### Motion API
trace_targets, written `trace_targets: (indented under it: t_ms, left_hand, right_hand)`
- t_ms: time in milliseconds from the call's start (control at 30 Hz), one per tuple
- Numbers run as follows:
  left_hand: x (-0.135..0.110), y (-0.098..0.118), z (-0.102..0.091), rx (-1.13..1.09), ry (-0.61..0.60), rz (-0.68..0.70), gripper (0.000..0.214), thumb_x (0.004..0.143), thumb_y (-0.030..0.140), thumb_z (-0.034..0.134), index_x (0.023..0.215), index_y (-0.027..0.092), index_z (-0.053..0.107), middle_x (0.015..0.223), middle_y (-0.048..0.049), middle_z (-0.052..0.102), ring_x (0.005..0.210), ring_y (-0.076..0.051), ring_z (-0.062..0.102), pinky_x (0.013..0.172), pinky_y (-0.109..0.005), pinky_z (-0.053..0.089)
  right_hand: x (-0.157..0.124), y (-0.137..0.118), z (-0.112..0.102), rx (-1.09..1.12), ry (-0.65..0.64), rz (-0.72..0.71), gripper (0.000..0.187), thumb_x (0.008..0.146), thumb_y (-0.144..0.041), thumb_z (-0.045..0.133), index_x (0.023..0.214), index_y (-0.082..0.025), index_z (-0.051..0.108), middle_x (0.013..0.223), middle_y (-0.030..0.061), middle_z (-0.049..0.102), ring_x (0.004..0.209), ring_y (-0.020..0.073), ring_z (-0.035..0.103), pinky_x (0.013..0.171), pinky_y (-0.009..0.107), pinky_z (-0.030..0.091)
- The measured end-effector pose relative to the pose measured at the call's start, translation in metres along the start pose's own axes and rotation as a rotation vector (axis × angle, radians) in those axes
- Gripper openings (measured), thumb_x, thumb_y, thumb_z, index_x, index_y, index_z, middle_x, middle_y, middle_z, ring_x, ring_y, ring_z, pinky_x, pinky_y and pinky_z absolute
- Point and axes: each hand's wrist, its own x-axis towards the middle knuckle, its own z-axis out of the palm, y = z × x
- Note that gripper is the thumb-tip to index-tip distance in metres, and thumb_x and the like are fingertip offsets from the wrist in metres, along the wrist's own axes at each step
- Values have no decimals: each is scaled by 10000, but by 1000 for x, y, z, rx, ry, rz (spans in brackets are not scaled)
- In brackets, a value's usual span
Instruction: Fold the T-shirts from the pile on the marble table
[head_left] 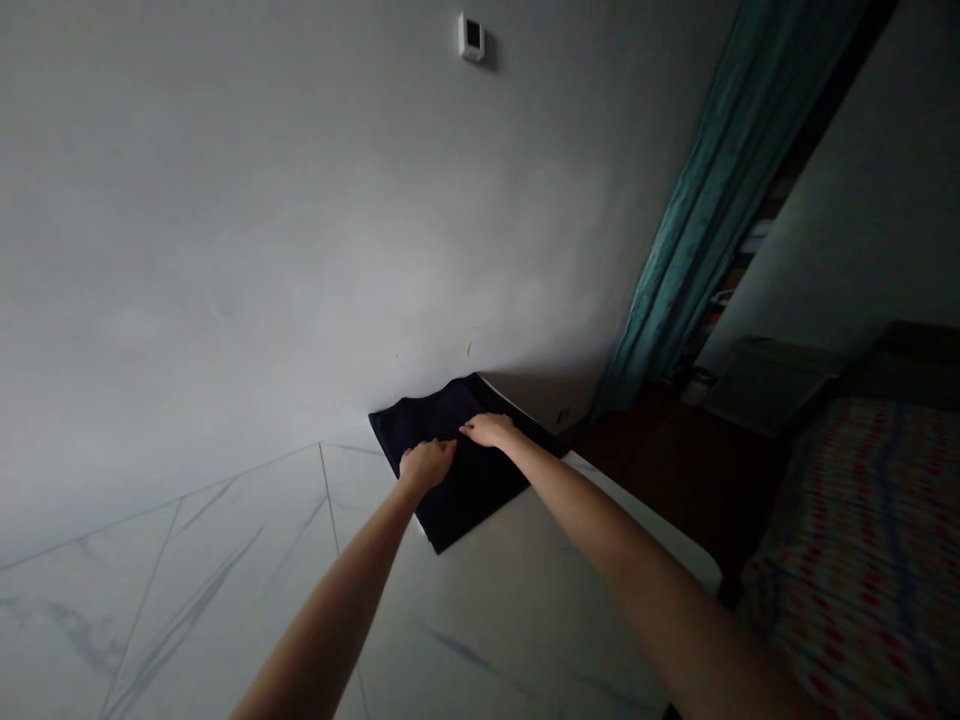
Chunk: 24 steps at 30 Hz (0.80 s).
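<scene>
Head view, left hand point(427, 465) and right hand point(487, 430) spread flat, on folded dark cloth point(469, 495) (navy-black), marble tabletop point(525, 610) beneath

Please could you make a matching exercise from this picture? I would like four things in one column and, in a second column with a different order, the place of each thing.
Things
1. dark cloth
2. teal curtain
3. small white wall device
4. patterned bedcover

Places
A. high on the grey wall
B. low at the far right of the view
C. on the white marble-patterned surface, under the left hand and the right hand
D. hanging in folds beside the wall

Right pairs: 1-C, 2-D, 3-A, 4-B
</scene>
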Motion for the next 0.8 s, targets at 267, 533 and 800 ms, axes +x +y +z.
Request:
trace_targets:
  t_ms: [267, 533, 800]
  left_hand:
    - [47, -68, 15, 31, 223, -247, 665, 972, 463, 385, 1509, 71, 364, 1575, -223, 319, 1478, -353, 253, 1186, -489, 240]
    - [48, -99, 38, -54, 165, -135, 590, 956, 481, 417, 1507, 274, 377, 1559, -145, 392, 1473, -361, 264, 1117, -555, 328]
    - [-16, -102, 13, -27, 16, -143, 688, 960, 414, 441, 1573, 213, 202, 1621, -206, 174, 1475, -378, 204, 1129, -590, 293]
  right_hand:
    - [73, -8, 0, -21, 182, -119, 596, 1000, -561, 281, 1551, -333, 274, 1668, 29, 50, 1523, 289, 46, 1163, 641, 61]
    - [99, 19, 17, 133, 44, -8, 675, 936, -721, 240, 1550, -451, 164, 1671, 11, -5, 1503, 366, 119, 1139, 652, 154]
    - [41, 54, 25, 126, 121, -13, 631, 1012, -544, 188, 1581, -271, 189, 1655, 85, 127, 1505, 219, 189, 1179, 445, 234]
